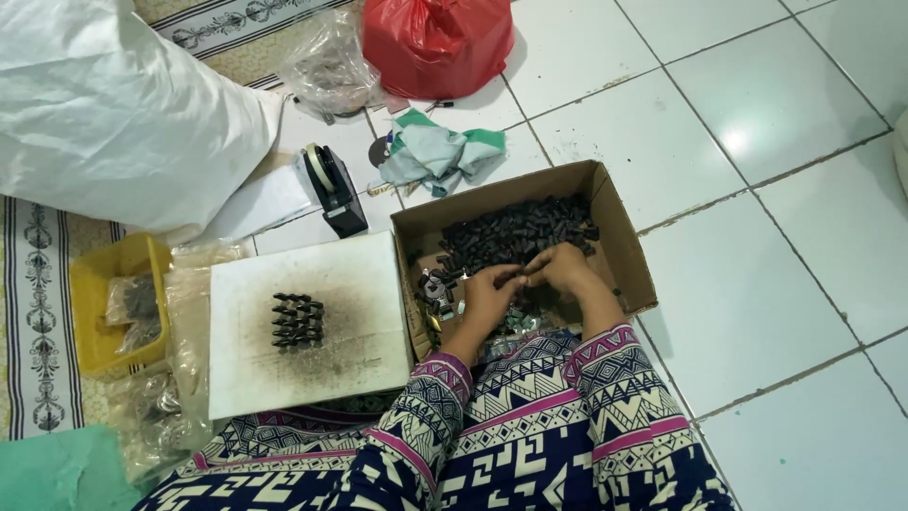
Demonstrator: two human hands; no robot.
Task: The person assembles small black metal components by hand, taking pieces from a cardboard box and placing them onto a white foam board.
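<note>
Both of my hands are inside a brown cardboard box (624, 248) on the tiled floor. A heap of small black parts (515, 232) fills the far side of the box. My left hand (487, 293) and my right hand (566, 270) meet fingertip to fingertip over the heap, pinching a small black part (518, 275) between them. Left of the box lies a white board (355, 284) with a smudged centre, where several black parts (298, 320) stand in neat rows.
A black tape dispenser (333, 189) and a crumpled green-white cloth (437, 151) lie behind the board. A red plastic bag (435, 36), a clear bag (326, 66), a big white sack (113, 104) and a yellow tray (99, 284) surround them.
</note>
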